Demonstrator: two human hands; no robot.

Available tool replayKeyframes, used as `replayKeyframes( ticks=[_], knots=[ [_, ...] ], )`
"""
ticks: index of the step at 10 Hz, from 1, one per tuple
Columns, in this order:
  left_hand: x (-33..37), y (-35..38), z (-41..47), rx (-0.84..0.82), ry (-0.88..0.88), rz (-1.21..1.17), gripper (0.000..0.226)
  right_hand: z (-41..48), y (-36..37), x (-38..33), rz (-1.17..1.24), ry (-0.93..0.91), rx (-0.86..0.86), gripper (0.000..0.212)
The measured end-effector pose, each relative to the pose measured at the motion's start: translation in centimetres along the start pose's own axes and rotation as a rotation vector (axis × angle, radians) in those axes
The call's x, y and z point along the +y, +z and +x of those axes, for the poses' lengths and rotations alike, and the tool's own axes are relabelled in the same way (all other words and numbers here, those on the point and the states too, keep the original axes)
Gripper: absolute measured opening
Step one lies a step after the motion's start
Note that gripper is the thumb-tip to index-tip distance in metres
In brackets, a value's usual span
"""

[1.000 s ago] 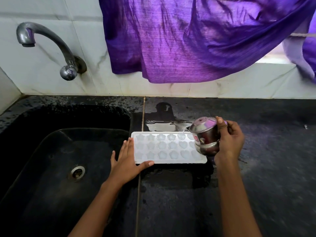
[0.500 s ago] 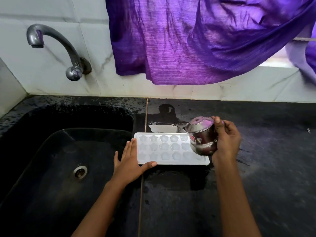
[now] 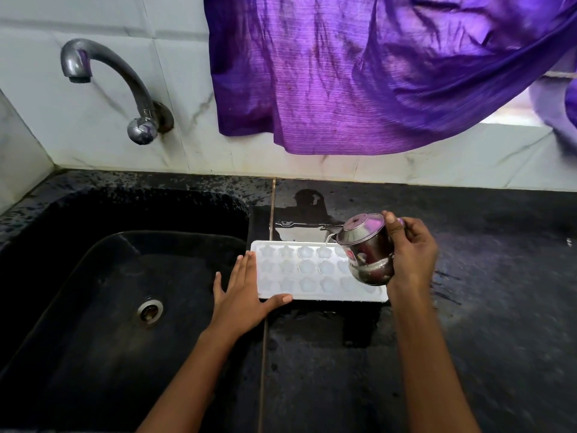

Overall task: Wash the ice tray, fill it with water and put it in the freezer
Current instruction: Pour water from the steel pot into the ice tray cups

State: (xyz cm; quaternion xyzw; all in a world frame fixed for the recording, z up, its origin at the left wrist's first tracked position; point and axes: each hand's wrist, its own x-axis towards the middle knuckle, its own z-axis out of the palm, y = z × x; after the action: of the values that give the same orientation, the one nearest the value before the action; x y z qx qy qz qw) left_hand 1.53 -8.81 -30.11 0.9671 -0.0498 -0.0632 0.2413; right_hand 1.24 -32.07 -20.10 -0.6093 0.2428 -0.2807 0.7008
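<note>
A white ice tray (image 3: 312, 271) with flower-shaped cells lies flat on the black counter (image 3: 487, 307), just right of the sink. My left hand (image 3: 243, 295) lies flat against the tray's left end, fingers straight, thumb along its near edge. My right hand (image 3: 412, 254) grips a small steel lidded pot (image 3: 367, 248) tilted left over the tray's right end. A thin stream of water runs from its spout into the back row of cells. The pot hides the tray's right cells.
The black sink (image 3: 103, 301) with its drain (image 3: 150, 310) lies to the left. A curved steel tap (image 3: 125, 85) juts from the tiled wall above it. A purple cloth (image 3: 359, 67) hangs over the counter's back. A puddle (image 3: 299, 228) sits behind the tray.
The pot has kept its tilt over the tray's right end and shifted slightly. My left hand has stayed at the tray's left end. The camera has drifted a little.
</note>
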Motion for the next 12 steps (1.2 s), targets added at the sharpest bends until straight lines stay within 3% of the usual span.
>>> replayKeyframes(
  ticks=[8, 12],
  knots=[
    [0.00, 0.09, -0.09, 0.013, 0.004, -0.006, 0.113, 0.03, -0.03, -0.39, -0.046, -0.022, 0.012, 0.013],
    [-0.06, 0.16, -0.06, 0.018, 0.004, -0.009, 0.113, 0.14, -0.16, 0.17, 0.136, 0.050, 0.039, 0.010]
  ],
)
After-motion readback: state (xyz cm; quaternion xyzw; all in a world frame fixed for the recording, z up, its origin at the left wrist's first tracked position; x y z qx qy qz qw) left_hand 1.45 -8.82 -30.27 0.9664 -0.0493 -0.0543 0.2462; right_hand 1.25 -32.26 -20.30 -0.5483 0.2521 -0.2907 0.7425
